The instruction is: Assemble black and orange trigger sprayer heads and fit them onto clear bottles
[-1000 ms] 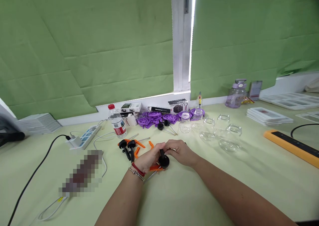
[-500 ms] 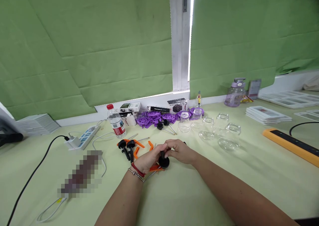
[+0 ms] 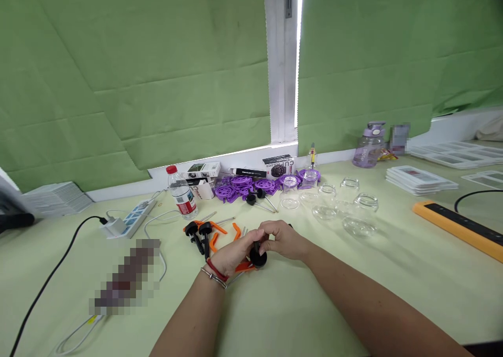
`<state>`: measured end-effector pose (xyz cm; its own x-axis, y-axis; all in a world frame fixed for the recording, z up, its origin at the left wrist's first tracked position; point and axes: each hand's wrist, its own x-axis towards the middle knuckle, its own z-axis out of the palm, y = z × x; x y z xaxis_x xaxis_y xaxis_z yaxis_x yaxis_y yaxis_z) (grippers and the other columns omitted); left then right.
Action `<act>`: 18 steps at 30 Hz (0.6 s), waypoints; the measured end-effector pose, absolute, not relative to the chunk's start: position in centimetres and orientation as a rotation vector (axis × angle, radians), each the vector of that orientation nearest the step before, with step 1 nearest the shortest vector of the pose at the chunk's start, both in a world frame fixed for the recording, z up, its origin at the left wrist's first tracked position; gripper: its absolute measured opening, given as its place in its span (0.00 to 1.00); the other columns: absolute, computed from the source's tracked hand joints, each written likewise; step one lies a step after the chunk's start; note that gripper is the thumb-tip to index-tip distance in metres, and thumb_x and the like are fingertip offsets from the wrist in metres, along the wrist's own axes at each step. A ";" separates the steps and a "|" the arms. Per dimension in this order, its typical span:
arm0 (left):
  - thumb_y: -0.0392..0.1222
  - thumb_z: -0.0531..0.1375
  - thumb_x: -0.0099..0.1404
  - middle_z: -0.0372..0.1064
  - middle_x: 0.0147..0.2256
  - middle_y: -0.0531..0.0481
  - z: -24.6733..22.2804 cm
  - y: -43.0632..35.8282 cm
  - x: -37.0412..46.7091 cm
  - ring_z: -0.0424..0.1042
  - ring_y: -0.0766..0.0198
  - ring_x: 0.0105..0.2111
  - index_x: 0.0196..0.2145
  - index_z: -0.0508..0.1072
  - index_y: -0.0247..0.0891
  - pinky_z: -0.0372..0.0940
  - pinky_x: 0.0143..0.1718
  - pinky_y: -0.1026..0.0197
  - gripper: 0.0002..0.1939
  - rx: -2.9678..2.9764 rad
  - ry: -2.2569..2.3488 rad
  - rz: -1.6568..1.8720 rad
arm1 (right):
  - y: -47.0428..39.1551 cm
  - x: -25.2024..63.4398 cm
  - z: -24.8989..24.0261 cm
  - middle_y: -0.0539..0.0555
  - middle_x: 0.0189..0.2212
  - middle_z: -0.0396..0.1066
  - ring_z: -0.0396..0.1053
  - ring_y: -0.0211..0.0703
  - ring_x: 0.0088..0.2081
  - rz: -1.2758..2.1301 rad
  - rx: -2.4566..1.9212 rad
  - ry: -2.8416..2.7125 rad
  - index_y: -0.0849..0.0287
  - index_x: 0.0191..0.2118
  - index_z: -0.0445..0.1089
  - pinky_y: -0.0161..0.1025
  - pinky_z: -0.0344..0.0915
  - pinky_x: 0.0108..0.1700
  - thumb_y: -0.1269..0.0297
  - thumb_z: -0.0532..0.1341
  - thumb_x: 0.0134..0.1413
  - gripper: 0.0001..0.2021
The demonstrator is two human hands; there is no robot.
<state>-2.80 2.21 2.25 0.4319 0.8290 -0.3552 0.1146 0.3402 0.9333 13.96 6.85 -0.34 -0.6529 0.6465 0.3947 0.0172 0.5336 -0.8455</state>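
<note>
In the middle of the table, my left hand and my right hand meet around a black part with a round disc end. The fingers of both are closed at its stem, which they mostly hide. The disc faces up toward me. Orange pieces and thin metal rods show under and beside my left hand. Just left of it lie black round-headed parts and bent orange pieces. The tip of a dark item pokes out behind my right hand.
Clear glass jars stand upside down at the right. Purple plastic pieces and small boxes line the back. At left are a water bottle, a power strip and cables. An orange-and-black bar lies far right.
Both hands keep nearly the same place and hold on the black part; the fingers shift only slightly. The whole view has moved a little.
</note>
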 end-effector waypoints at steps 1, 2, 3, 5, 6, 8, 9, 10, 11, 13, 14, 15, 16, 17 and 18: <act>0.65 0.50 0.58 0.61 0.21 0.52 2.3 2.2 -2.8 0.59 0.68 0.19 0.26 0.65 0.36 0.53 0.21 0.64 0.26 1.146 1.049 0.586 | 6.8 14.0 -0.3 0.49 0.26 0.68 0.66 0.37 0.30 1.117 -0.526 -2.062 0.59 0.28 0.73 0.35 0.64 0.37 0.55 0.67 0.44 0.11; 0.66 0.50 0.58 0.61 0.21 0.52 2.4 2.1 -2.7 0.59 0.68 0.19 0.26 0.65 0.37 0.53 0.20 0.64 0.26 1.147 1.059 0.578 | 6.8 13.9 -0.3 0.49 0.26 0.67 0.66 0.37 0.30 1.113 -0.520 -2.065 0.59 0.28 0.73 0.35 0.64 0.36 0.55 0.67 0.44 0.11; 0.66 0.50 0.58 0.61 0.21 0.52 2.4 2.1 -2.7 0.59 0.68 0.19 0.26 0.65 0.37 0.52 0.20 0.65 0.27 1.149 1.070 0.576 | 6.8 13.9 -0.4 0.49 0.26 0.67 0.66 0.37 0.29 1.112 -0.521 -2.062 0.59 0.27 0.73 0.35 0.64 0.36 0.55 0.67 0.44 0.11; 0.66 0.50 0.57 0.61 0.22 0.51 2.5 2.0 -2.7 0.60 0.67 0.19 0.28 0.66 0.37 0.52 0.20 0.64 0.26 1.155 1.088 0.573 | 6.7 13.9 -0.4 0.49 0.25 0.67 0.65 0.37 0.28 1.116 -0.542 -2.047 0.59 0.26 0.72 0.35 0.64 0.35 0.54 0.67 0.43 0.12; 0.66 0.50 0.58 0.62 0.22 0.52 2.6 2.0 -2.7 0.60 0.67 0.20 0.29 0.66 0.37 0.52 0.21 0.64 0.26 1.157 1.089 0.572 | 6.7 13.8 -0.4 0.48 0.24 0.66 0.65 0.37 0.28 1.120 -0.557 -2.039 0.59 0.26 0.72 0.34 0.64 0.34 0.54 0.68 0.42 0.13; 0.64 0.51 0.58 0.62 0.23 0.52 2.6 2.0 -2.7 0.61 0.67 0.21 0.30 0.66 0.37 0.55 0.24 0.63 0.25 1.159 1.072 0.580 | 6.6 13.8 -0.4 0.48 0.24 0.66 0.64 0.36 0.28 1.124 -0.585 -2.028 0.59 0.25 0.71 0.34 0.63 0.33 0.54 0.68 0.40 0.14; 0.64 0.51 0.58 0.62 0.24 0.52 2.6 2.1 -2.8 0.61 0.67 0.22 0.31 0.66 0.37 0.56 0.25 0.63 0.24 1.158 1.060 0.585 | 6.6 13.8 -0.4 0.47 0.23 0.65 0.63 0.36 0.27 1.124 -0.595 -2.026 0.59 0.25 0.70 0.34 0.63 0.33 0.54 0.69 0.40 0.14; 0.63 0.51 0.59 0.62 0.25 0.52 2.6 2.1 -2.8 0.61 0.67 0.23 0.32 0.67 0.38 0.57 0.27 0.62 0.24 1.155 1.048 0.586 | 6.6 13.8 -0.4 0.47 0.23 0.65 0.63 0.36 0.27 1.122 -0.601 -2.024 0.60 0.25 0.70 0.34 0.62 0.33 0.54 0.69 0.39 0.14; 0.63 0.51 0.59 0.62 0.25 0.53 2.6 2.1 -2.8 0.62 0.66 0.23 0.32 0.67 0.38 0.58 0.28 0.62 0.24 1.152 1.037 0.586 | 6.6 13.8 -0.4 0.47 0.23 0.64 0.62 0.36 0.27 1.117 -0.606 -2.022 0.60 0.24 0.69 0.34 0.62 0.33 0.54 0.69 0.38 0.14; 0.63 0.50 0.60 0.63 0.25 0.52 2.5 2.2 -2.9 0.63 0.66 0.24 0.33 0.66 0.38 0.59 0.29 0.61 0.23 1.150 1.013 0.580 | 6.6 14.0 -0.3 0.47 0.23 0.64 0.61 0.36 0.27 1.094 -0.618 -2.021 0.60 0.24 0.69 0.34 0.61 0.33 0.56 0.70 0.36 0.15; 0.62 0.50 0.60 0.64 0.26 0.52 2.5 2.2 -2.9 0.63 0.65 0.24 0.34 0.66 0.38 0.60 0.30 0.60 0.23 1.148 1.000 0.580 | 6.6 14.1 -0.3 0.47 0.23 0.64 0.61 0.36 0.28 1.078 -0.627 -2.021 0.60 0.24 0.68 0.34 0.61 0.33 0.56 0.71 0.36 0.15; 0.62 0.50 0.60 0.64 0.26 0.52 2.5 2.3 -3.0 0.64 0.65 0.25 0.35 0.66 0.39 0.60 0.31 0.60 0.22 1.146 0.987 0.586 | 6.6 14.2 -0.3 0.47 0.23 0.64 0.61 0.36 0.28 1.064 -0.634 -2.020 0.60 0.24 0.69 0.34 0.61 0.34 0.57 0.71 0.35 0.14; 0.62 0.50 0.60 0.64 0.26 0.52 2.5 2.3 -3.0 0.65 0.64 0.26 0.36 0.66 0.39 0.61 0.31 0.59 0.22 1.143 0.977 0.590 | 6.6 14.3 -0.3 0.47 0.24 0.65 0.61 0.36 0.29 1.060 -0.632 -2.023 0.59 0.25 0.69 0.35 0.61 0.34 0.57 0.71 0.36 0.14; 0.62 0.50 0.60 0.64 0.27 0.52 2.5 2.3 -3.0 0.65 0.64 0.26 0.36 0.65 0.39 0.61 0.31 0.59 0.22 1.141 0.973 0.591 | 6.6 14.4 -0.2 0.47 0.25 0.65 0.61 0.36 0.29 1.066 -0.620 -2.028 0.59 0.27 0.70 0.35 0.61 0.35 0.58 0.70 0.37 0.13; 0.62 0.50 0.60 0.64 0.26 0.52 2.5 2.3 -3.0 0.65 0.64 0.26 0.36 0.65 0.39 0.61 0.32 0.59 0.22 1.138 0.975 0.594 | 6.6 14.5 -0.1 0.48 0.26 0.65 0.62 0.37 0.30 1.076 -0.603 -2.034 0.59 0.28 0.71 0.35 0.62 0.35 0.59 0.70 0.39 0.12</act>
